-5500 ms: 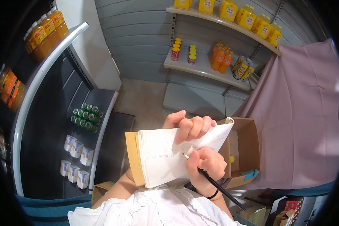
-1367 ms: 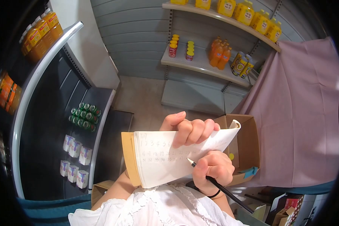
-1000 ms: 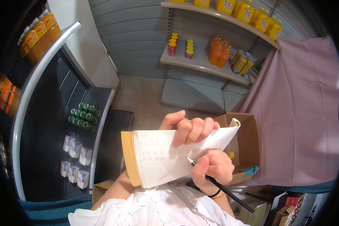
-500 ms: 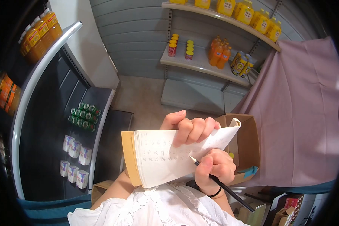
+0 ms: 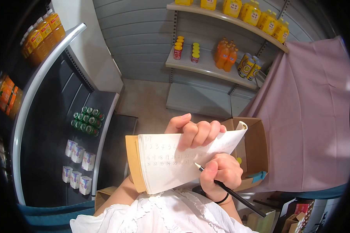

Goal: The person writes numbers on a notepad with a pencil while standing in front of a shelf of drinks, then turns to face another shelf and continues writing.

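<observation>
**A:** What is the left hand doing?

**B:** It is closed on a notepad, held up in front of the chest. The thumb is behind the top edge and the fingers are curled over the front of the page.

**A:** And the right hand?

**B:** It is wrapped around a black pencil in a writing grip, and it wears a dark band on the wrist. The pencil tip sits at the page, just past the end of the third row of written numbers. I cannot tell if it presses on the paper.

**A:** How does the notepad lie?

**B:** The brown cover is folded back on the left. The white page runs to the right, and its far corner curls up.

**A:** What is around it?

**B:** An open cardboard box is just behind the hands, beside a pink cloth. Farther back, a grey shelf carries orange bottles. On the left, green cans and white packs stand on a dark rack.
</observation>
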`<state>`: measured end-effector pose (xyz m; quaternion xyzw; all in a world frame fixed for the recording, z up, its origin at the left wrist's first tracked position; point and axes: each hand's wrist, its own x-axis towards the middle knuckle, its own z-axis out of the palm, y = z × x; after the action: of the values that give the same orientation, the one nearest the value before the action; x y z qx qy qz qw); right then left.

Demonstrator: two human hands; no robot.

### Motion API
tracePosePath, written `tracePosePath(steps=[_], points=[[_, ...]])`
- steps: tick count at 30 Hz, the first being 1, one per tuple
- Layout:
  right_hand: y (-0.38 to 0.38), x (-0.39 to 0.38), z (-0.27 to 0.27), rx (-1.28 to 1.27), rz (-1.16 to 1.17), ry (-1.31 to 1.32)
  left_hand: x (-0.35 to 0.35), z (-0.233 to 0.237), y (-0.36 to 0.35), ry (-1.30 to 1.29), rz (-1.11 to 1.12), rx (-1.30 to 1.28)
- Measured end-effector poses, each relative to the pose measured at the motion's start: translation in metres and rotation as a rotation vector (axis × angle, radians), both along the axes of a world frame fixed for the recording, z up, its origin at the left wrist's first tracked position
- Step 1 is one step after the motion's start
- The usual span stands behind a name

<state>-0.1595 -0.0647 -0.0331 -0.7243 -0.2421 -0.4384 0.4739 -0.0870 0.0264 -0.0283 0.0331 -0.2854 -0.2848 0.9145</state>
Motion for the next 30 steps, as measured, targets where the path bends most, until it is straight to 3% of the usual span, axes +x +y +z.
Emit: tracePosePath(steps=[6,10,15,27,30], points=[[0.003,-0.001,0.002,0.028,-0.014,-0.031,-0.008,0.012,0.003,0.082,0.07,0.118],[0.003,-0.007,0.002,-0.004,0.018,0.045,-0.006,0.0,0.005,0.067,0.039,-0.013],[0.005,-0.004,0.002,0.021,0.066,0.065,-0.005,-0.003,0.008,0.074,0.037,0.013],[0.0,-0.007,0.005,0.029,-0.057,-0.017,-0.017,0.011,0.007,0.256,0.024,0.057],[0.0,-0.013,0.003,-0.001,-0.058,0.003,-0.014,0.012,0.006,0.074,0.008,0.008]])
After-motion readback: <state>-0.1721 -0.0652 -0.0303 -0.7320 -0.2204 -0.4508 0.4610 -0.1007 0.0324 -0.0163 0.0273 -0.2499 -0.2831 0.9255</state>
